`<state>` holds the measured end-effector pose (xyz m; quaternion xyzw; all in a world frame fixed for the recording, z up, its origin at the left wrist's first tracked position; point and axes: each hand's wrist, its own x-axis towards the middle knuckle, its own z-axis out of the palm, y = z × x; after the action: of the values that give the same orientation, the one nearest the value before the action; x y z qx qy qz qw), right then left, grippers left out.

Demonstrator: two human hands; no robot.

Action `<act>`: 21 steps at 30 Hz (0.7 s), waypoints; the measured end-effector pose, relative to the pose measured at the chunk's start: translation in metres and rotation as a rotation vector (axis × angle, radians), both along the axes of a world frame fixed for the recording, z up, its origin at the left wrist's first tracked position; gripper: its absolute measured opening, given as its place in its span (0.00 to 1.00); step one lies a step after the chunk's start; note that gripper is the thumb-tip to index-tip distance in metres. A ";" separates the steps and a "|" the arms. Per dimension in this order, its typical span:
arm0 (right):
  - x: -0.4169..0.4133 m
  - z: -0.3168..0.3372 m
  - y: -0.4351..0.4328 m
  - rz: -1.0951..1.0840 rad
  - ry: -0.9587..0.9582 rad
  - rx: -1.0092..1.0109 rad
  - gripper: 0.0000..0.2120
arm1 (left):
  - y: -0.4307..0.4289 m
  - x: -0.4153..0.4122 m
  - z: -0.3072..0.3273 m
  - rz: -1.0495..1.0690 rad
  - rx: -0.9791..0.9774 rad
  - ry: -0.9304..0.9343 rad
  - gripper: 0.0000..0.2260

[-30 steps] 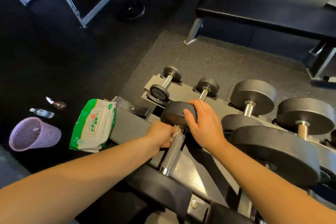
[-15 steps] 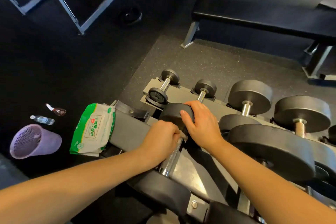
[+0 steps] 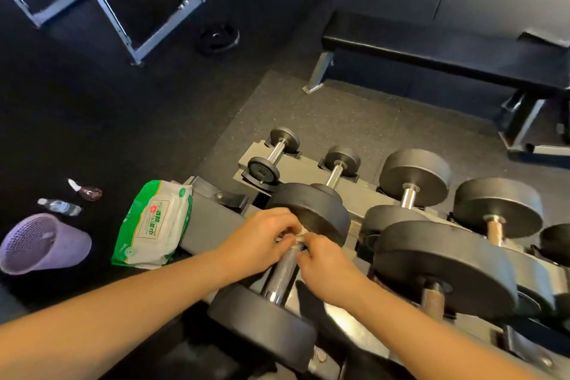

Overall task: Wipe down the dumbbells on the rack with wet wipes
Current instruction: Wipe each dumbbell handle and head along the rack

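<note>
Rack — black dumbbell, wipe on handle

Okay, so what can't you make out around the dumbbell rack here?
Head view only.
Wet wipe: mostly covered by left hand and right hand.
Wet wipes pack print: too small to read.
Rightmost dumbbell: cut off by the right edge.
Purple basket contents: blurred.

Dim gym, soft overhead light, wide-angle bending at edges.

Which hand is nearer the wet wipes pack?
Left. The left hand sits just right of the wet wipes pack; the right hand lies farther right, across the dumbbell handle.
</note>
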<state>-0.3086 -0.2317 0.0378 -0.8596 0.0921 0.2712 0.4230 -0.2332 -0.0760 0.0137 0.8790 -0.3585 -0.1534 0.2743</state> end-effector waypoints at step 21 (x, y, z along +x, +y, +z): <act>0.016 -0.021 0.010 -0.641 0.350 0.307 0.18 | -0.006 0.010 0.003 0.345 0.192 0.497 0.13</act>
<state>-0.2926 -0.2214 0.0169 -0.6548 0.3847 0.2785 0.5880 -0.2236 -0.0816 0.0168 0.8843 -0.1101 -0.3481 0.2911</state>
